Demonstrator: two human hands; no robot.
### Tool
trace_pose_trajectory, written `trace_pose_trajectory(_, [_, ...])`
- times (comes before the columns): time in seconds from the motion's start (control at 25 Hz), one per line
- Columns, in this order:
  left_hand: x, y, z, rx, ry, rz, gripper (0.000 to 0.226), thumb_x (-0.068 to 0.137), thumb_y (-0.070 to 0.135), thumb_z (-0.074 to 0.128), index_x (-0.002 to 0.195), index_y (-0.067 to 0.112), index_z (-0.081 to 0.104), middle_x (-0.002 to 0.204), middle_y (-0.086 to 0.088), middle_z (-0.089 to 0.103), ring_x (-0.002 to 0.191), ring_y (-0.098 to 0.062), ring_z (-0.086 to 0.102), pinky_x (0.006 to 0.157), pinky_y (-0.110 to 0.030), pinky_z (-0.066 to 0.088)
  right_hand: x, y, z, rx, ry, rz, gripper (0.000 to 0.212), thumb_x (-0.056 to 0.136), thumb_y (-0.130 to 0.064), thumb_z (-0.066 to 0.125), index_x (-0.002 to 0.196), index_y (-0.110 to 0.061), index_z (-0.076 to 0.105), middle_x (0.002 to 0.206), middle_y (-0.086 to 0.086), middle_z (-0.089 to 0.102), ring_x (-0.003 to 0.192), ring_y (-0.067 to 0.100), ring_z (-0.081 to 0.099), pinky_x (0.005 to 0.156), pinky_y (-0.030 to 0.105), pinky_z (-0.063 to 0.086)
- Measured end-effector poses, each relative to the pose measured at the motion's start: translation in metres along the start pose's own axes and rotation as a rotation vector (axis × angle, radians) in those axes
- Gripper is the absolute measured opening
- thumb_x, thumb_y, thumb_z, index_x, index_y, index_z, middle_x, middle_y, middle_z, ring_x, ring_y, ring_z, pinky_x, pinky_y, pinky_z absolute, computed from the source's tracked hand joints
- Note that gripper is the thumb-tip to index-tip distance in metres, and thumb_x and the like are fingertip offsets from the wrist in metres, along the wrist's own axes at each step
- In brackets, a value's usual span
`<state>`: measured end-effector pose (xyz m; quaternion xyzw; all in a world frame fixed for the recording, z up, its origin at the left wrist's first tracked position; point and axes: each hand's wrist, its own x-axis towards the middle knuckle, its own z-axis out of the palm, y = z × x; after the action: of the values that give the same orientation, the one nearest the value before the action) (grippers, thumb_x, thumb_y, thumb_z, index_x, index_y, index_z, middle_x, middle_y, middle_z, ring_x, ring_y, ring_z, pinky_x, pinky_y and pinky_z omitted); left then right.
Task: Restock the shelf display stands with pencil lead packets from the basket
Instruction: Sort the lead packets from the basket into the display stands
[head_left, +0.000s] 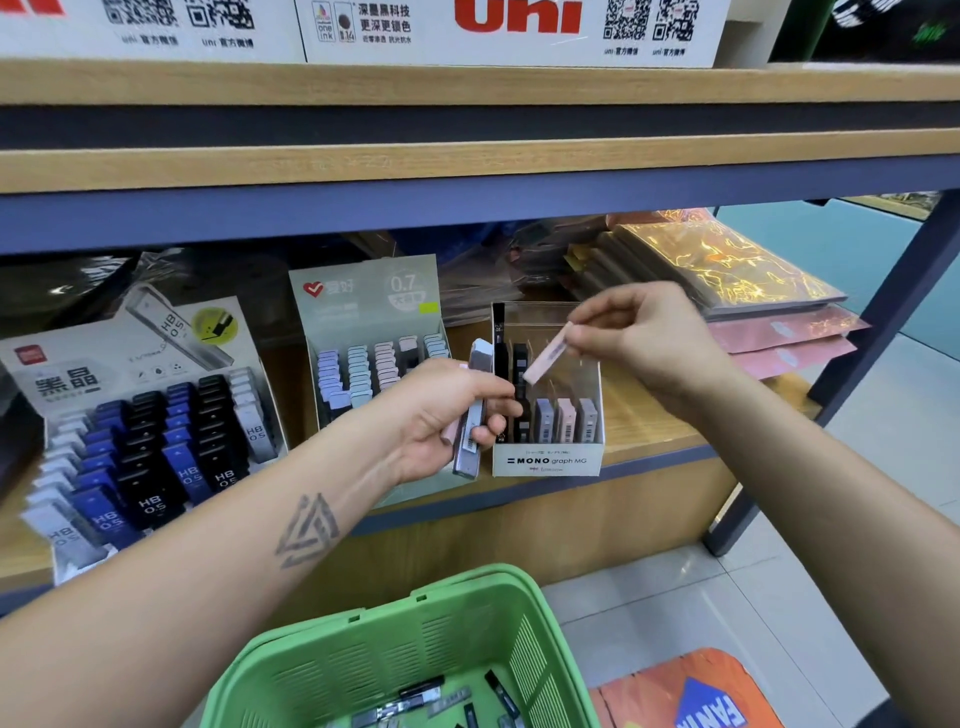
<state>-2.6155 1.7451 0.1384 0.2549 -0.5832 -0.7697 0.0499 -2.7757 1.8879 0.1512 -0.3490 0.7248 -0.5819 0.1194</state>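
Observation:
My right hand (644, 343) pinches a pink lead packet (548, 353) tilted above the clear MONO graph MG display stand (548, 460), which holds black, grey and pink packets. My left hand (441, 415) grips a small bunch of packets (475, 410), grey and pink, just left of that stand. A green basket (395, 639) below holds several dark and grey packets. Two more stands are on the shelf: a green 0.7 stand (363, 296) and a large HB 0.5 stand (140, 395).
The stands sit on a wooden shelf (649, 431) under an upper shelf board (467, 166). Stacked wrapped notebooks (727, 280) lie at the right. A dark metal post (883, 322) frames the shelf's right end. An orange mat (691, 691) lies on the tiled floor.

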Motion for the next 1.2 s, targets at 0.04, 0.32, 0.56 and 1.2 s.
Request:
trace_pose_trajectory(0.04, [0.000,0.002,-0.001,-0.014,-0.003,-0.011,0.012,0.094,-0.002,0.057,0.105,-0.007,0.059,0.092,-0.025,0.065,0.052,-0.014,0.051,0.039,-0.018,0.037,0.006,-0.001,-0.005,-0.099,0.082,-0.035,0.012,0.084,-0.002,0.078,0.090,-0.011,0.073,0.083,0.008,0.076,0.078,0.018,0.075,0.077,0.034,0.061])
trace_pose_trajectory(0.32, [-0.004,0.011,-0.006,-0.061,-0.037,-0.015,0.026,0.097,-0.001,0.051,0.121,-0.010,0.055,0.082,-0.021,0.066,0.057,-0.017,0.053,0.044,-0.020,0.040,0.018,0.003,0.002,-0.672,0.145,-0.222,0.014,0.088,-0.013,0.076,0.103,-0.012,0.078,0.096,0.002,0.071,0.090,0.016,0.065,0.082,0.026,0.049])
trace_pose_trajectory(0.56, [-0.003,0.010,-0.006,-0.065,-0.042,-0.022,0.030,0.098,-0.001,0.050,0.126,-0.010,0.051,0.081,-0.020,0.065,0.056,-0.017,0.052,0.044,-0.020,0.039,0.028,0.032,0.021,-0.821,0.093,-0.195,0.014,0.090,-0.004,0.069,0.099,-0.010,0.078,0.092,0.010,0.074,0.087,0.026,0.069,0.082,0.040,0.058])
trace_pose_trajectory(1.2, [-0.006,0.005,-0.006,-0.043,-0.163,-0.047,0.026,0.101,-0.001,0.044,0.124,-0.005,0.055,0.088,-0.021,0.067,0.059,-0.016,0.053,0.050,-0.023,0.042,0.006,-0.005,0.037,-0.023,-0.213,0.016,0.018,0.094,-0.023,0.071,0.108,-0.014,0.076,0.094,0.004,0.077,0.088,0.019,0.073,0.081,0.034,0.060])
